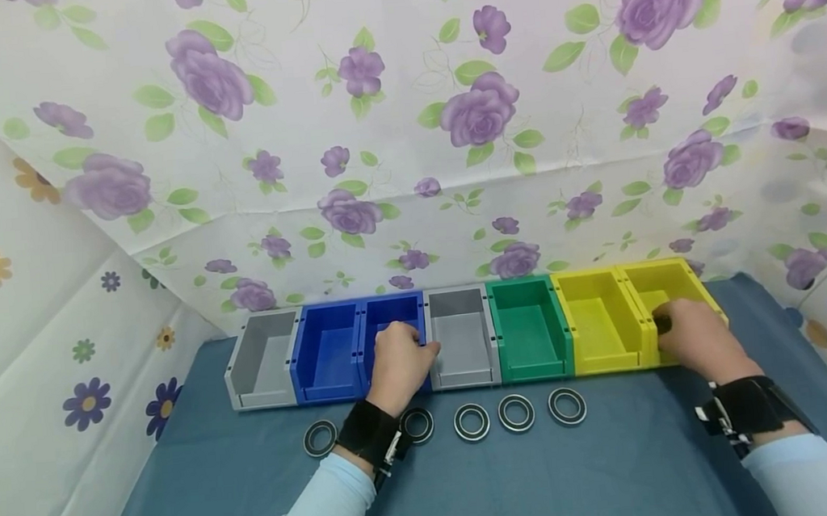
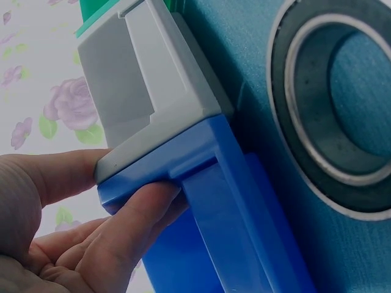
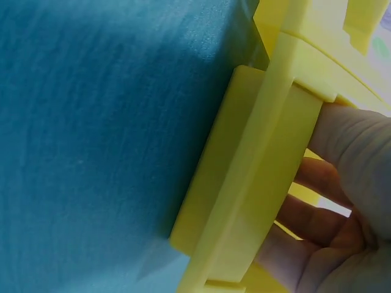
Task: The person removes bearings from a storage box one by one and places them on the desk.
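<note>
My left hand (image 1: 397,366) is at the shared edge of a blue bin (image 2: 214,131) and the middle grey bin (image 2: 177,101). In the left wrist view, its thumb lies on the grey side and its fingers reach inside the blue one, pinching the two walls. My right hand (image 1: 699,339) reaches over the front lip of the rightmost yellow bin (image 3: 269,183), fingers curled down inside. A small dark thing (image 1: 662,323) shows at its fingertips in the head view; I cannot tell its kind. The front wall hides part of those fingers in the right wrist view.
Several ball bearings (image 1: 472,423) lie in a row on the blue cloth (image 1: 533,483) before the bins. The bin row also has a left grey bin (image 1: 264,359), another blue bin (image 1: 328,354), a green bin (image 1: 531,330) and another yellow bin (image 1: 597,320). Floral sheeting (image 1: 405,153) stands behind.
</note>
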A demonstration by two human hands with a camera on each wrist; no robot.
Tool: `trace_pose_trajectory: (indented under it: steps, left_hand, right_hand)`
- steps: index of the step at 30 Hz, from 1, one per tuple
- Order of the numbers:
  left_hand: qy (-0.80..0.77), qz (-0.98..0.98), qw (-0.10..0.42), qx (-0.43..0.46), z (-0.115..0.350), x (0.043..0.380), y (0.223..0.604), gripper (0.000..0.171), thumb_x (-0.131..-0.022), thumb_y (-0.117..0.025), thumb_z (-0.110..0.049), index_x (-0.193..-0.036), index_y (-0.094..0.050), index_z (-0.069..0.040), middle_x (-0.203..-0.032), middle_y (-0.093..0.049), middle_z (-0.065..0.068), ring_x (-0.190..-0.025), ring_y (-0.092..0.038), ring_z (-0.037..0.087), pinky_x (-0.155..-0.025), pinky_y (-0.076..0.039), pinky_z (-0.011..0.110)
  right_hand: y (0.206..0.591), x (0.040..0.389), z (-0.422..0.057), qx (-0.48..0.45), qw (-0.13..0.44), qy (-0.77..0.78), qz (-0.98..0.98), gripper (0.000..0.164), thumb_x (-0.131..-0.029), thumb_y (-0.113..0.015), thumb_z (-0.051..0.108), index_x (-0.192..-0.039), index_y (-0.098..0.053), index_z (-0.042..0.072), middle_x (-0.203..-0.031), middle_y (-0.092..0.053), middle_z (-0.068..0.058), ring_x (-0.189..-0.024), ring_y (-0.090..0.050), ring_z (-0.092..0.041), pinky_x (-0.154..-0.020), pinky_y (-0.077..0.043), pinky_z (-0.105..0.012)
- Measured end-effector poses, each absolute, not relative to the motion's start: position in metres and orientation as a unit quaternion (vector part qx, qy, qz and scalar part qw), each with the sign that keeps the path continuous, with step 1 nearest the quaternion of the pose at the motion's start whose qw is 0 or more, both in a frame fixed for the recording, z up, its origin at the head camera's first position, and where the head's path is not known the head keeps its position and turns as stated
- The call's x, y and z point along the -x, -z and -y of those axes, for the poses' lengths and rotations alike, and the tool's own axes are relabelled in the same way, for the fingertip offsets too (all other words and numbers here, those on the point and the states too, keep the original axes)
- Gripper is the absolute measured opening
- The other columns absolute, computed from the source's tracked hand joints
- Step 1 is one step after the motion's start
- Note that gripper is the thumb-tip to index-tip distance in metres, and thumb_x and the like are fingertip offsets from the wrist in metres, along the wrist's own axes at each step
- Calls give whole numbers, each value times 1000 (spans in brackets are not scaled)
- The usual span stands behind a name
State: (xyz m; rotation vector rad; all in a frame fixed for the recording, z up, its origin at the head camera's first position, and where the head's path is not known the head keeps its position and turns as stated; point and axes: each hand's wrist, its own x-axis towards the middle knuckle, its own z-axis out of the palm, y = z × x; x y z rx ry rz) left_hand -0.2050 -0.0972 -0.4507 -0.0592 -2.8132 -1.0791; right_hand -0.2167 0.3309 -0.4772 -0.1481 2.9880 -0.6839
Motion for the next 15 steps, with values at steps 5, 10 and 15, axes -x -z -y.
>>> trace_pose_trajectory:
  steps: [5,10,15]
  left_hand:
    - [360,931,63,21,97,204,449,49,-80,-72,-24,-51,-33,-14,-51,-19,-9,-37,-24,7,-35,-21,22]
    - [361,930,63,22,97,204,448,49,-81,-71,-24,-51,-34,-13,-50,-19,-9,-36,-26,8,-35,-21,22]
    - [361,930,60,21,97,204,448,49,-81,-71,-24,-51,-35,-13,-50,-20,-8,-36,-26,8,-35,-21,22]
  right_hand:
    - [478,213,-333,51,2,228,-972,34,-82,-64,16,-110,-61,-2,-96,-62,-14,-74,-54,-21,-59,-45,-33]
    - [474,205,-332,40,-28,234,-971,42,-84,-65,22,-117,-58,-4,-108,-59,-21,-86,-56,-27,-61,-47,-35]
    - [467,199,-331,29,-66,230,-971,39,-85,-65,23,-116,-59,0,-105,-60,-20,-83,-57,-26,-59,-47,-35]
